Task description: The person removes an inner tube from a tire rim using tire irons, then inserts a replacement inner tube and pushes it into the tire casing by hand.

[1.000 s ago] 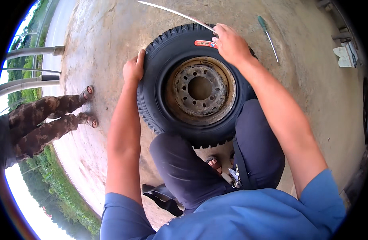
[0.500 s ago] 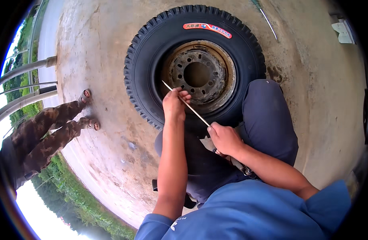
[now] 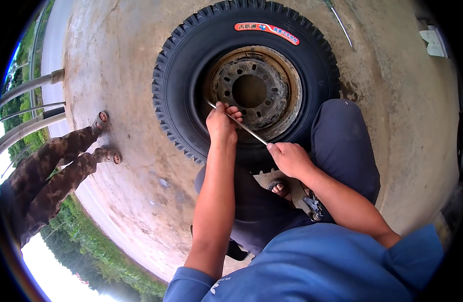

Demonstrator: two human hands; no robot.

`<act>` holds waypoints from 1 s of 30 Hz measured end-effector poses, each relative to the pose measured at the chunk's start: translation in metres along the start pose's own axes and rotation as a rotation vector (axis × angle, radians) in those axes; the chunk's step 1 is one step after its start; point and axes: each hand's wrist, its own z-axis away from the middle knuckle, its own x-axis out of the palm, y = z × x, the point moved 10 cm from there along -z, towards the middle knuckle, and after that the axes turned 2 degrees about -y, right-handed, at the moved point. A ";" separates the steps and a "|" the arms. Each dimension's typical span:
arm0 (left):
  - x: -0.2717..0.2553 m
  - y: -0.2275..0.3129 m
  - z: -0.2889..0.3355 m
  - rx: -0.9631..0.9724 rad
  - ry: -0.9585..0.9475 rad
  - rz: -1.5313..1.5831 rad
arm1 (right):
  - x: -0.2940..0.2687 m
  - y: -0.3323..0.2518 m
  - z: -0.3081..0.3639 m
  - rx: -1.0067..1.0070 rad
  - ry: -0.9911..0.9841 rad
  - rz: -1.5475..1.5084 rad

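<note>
A black truck tyre (image 3: 178,75) with a red label lies flat on the ground in front of me, round a rusty steel wheel rim (image 3: 287,80). A slim metal tyre lever (image 3: 253,133) slants across the near left part of the rim. Its far tip meets the tyre's inner edge; whether it is under the bead I cannot tell. My left hand (image 3: 223,123) is closed round the lever near that tip, with some fingers loosely curled. Nearer my body, my right hand (image 3: 291,158) grips the other end.
My bent right knee (image 3: 345,131) presses close to the tyre. A long thin tool (image 3: 341,25) with a green handle lies on the concrete beyond it. At left stands a person in camouflage trousers (image 3: 55,156), near metal rails (image 3: 30,88). A whitish object (image 3: 433,41) sits far right.
My right hand has moved forward and a little right, so the lever lies flatter across the rim in view. The left hand has shifted slightly forward. Both hands keep their hold.
</note>
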 end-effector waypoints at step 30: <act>0.021 0.045 -0.019 0.074 0.246 0.700 | -0.150 -0.092 0.061 -0.735 0.061 -0.572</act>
